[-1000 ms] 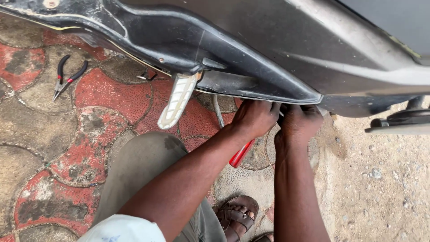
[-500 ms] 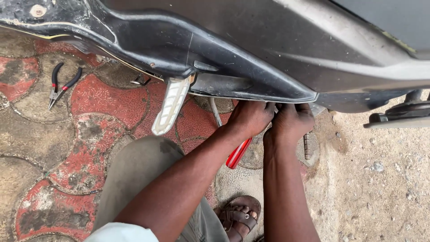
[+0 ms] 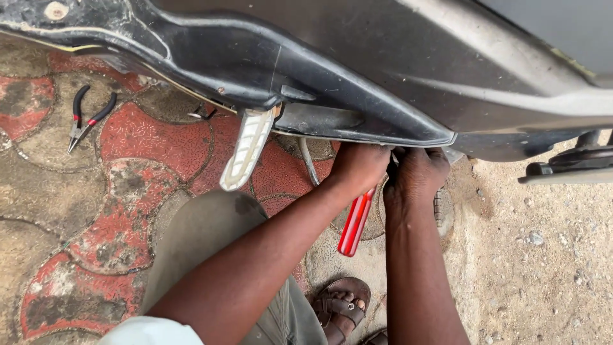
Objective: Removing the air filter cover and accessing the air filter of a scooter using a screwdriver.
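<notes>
My left hand [image 3: 361, 167] is pressed up under the lower edge of a black scooter body panel [image 3: 332, 83]. It grips a screwdriver whose red translucent handle [image 3: 354, 223] sticks out down toward me. Right beside it, my right hand [image 3: 415, 177] also reaches under the panel edge, and its fingertips are hidden behind the panel. A silver footrest [image 3: 246, 150] hangs folded down just left of my left hand. A thin metal rod [image 3: 308, 163] shows between the footrest and my left wrist.
Black-handled pliers [image 3: 86, 118] lie on the red and grey patterned paving [image 3: 147, 140] at the left. My knee in olive trousers [image 3: 204, 243] and a brown sandal [image 3: 338, 306] are below. Sandy gravel ground [image 3: 543, 255] lies to the right, with a black metal part [image 3: 568, 167] above it.
Both hands stay under the panel edge. The view has drifted, so everything sits slightly more to the left, and the red handle has tilted a little.
</notes>
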